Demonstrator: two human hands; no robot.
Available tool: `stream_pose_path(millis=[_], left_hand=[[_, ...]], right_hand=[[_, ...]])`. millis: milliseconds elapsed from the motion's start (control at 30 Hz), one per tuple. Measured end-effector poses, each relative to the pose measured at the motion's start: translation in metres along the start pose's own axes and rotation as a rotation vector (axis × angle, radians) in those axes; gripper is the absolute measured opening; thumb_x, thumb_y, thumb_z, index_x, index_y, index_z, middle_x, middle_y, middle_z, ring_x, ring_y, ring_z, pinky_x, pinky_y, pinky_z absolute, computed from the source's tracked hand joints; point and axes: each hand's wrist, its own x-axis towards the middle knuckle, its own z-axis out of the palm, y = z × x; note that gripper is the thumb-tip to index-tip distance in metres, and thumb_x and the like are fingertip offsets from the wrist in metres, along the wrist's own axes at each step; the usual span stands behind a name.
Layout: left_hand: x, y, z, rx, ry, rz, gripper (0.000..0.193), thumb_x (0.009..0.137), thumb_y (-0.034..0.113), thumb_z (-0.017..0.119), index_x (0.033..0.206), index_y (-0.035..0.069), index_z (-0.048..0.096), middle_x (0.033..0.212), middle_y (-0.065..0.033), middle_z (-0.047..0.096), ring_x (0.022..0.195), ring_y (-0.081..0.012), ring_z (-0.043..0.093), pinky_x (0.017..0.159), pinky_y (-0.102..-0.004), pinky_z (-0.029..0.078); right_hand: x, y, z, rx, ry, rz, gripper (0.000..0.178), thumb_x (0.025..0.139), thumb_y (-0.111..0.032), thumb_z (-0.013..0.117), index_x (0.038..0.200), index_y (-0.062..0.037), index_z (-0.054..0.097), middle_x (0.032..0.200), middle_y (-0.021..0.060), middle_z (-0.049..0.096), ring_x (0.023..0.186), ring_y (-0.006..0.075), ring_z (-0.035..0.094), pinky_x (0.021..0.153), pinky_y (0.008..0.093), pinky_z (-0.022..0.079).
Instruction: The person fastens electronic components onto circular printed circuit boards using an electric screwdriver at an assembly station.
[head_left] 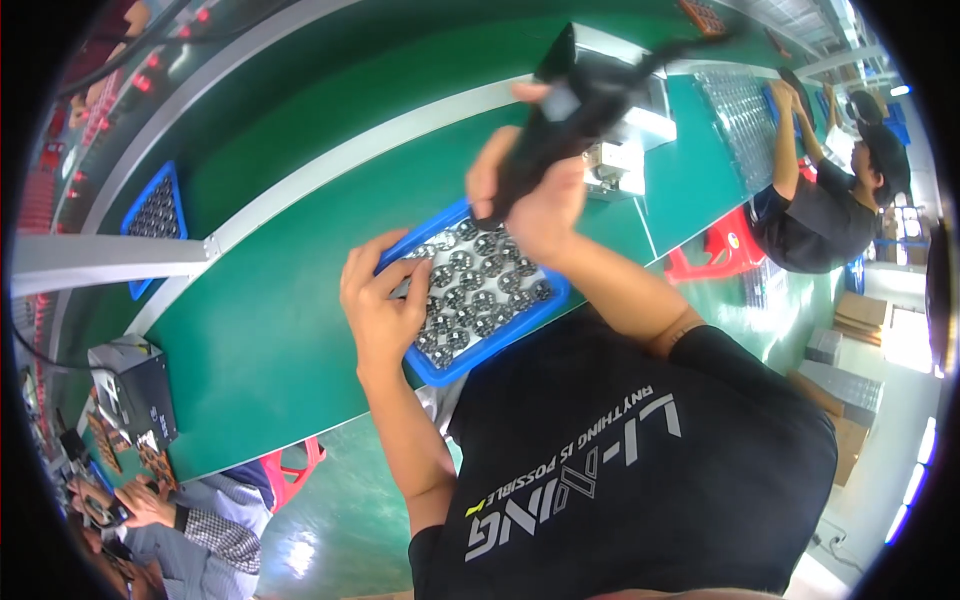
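Note:
A blue tray (440, 376) lies on the green table, its pale insert filled with rows of small round black-and-silver metal parts (483, 300). My left hand (382, 295) rests over the tray's left rim; thumb and fingers are apart, with the fingertips among the nearest parts. Above the tray's far side, my right hand (545, 205) is wrapped round a black hand-held tool (560, 130) with a dark cable. The tool is smeared by motion, and its exact kind cannot be made out. Its lower end points down over the far parts.
Behind the tool stands a white and black boxy machine (640, 125). Another blue tray of parts (155, 215) is beyond the white frame bar (110, 262). A black device (135, 385) sits far left. Co-workers work at left (190, 530) and right (825, 215); clear plastic trays (735, 120) lie nearby.

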Motion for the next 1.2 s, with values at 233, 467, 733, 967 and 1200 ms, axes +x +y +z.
stream_pose_path(millis=[233, 467, 733, 967, 1200], left_hand=[[-0.001, 0.003, -0.002, 0.013, -0.005, -0.011, 0.004, 0.075, 0.007, 0.077, 0.077, 0.005, 0.075, 0.105, -0.009, 0.07, 0.09, -0.0291, 0.063, 0.079, -0.0391, 0.05], [-0.001, 0.001, -0.003, 0.006, -0.004, -0.006, 0.003, 0.077, 0.006, 0.075, 0.079, 0.004, 0.074, 0.104, -0.0105, 0.07, 0.088, -0.0292, 0.063, 0.078, -0.0386, 0.05], [-0.002, -0.003, -0.007, -0.009, -0.007, -0.011, 0.004, 0.08, 0.006, 0.072, 0.081, 0.002, 0.073, 0.104, -0.0115, 0.069, 0.088, -0.0298, 0.063, 0.077, -0.0391, 0.049], [-0.005, -0.006, -0.011, -0.032, -0.005, -0.042, 0.01, 0.084, 0.007, 0.065, 0.083, 0.0, 0.072, 0.106, -0.0129, 0.068, 0.09, -0.0313, 0.062, 0.08, -0.0394, 0.049], [-0.005, -0.01, -0.011, -0.095, -0.06, -0.097, 0.02, 0.073, 0.002, 0.055, 0.087, -0.001, 0.07, 0.114, -0.0151, 0.066, 0.097, -0.0335, 0.06, 0.085, -0.0419, 0.048]], right_hand=[[0.026, -0.072, -0.086, -0.329, 0.24, -0.215, 0.084, 0.087, -0.084, 0.034, 0.127, -0.0105, 0.038, 0.059, 0.0094, 0.05, 0.044, 0.0201, 0.045, 0.048, 0.0341, 0.042], [0.023, -0.071, -0.098, -0.188, 0.285, -0.256, 0.079, 0.087, -0.084, 0.035, 0.12, -0.012, 0.039, 0.058, 0.0101, 0.05, 0.045, 0.0226, 0.046, 0.05, 0.037, 0.042], [0.015, -0.06, -0.101, -0.308, 0.237, -0.199, 0.076, 0.089, -0.08, 0.04, 0.12, -0.0103, 0.039, 0.058, 0.0098, 0.049, 0.045, 0.0211, 0.047, 0.05, 0.0353, 0.041], [0.014, -0.063, -0.095, -0.321, 0.155, 0.0, 0.075, 0.091, -0.079, 0.037, 0.121, -0.0109, 0.039, 0.06, 0.0084, 0.049, 0.046, 0.02, 0.046, 0.051, 0.034, 0.04], [-0.005, -0.021, -0.024, -0.026, -0.086, 0.081, 0.081, 0.088, -0.082, 0.038, 0.125, -0.0103, 0.035, 0.06, 0.0092, 0.052, 0.045, 0.0202, 0.05, 0.05, 0.0338, 0.044]])
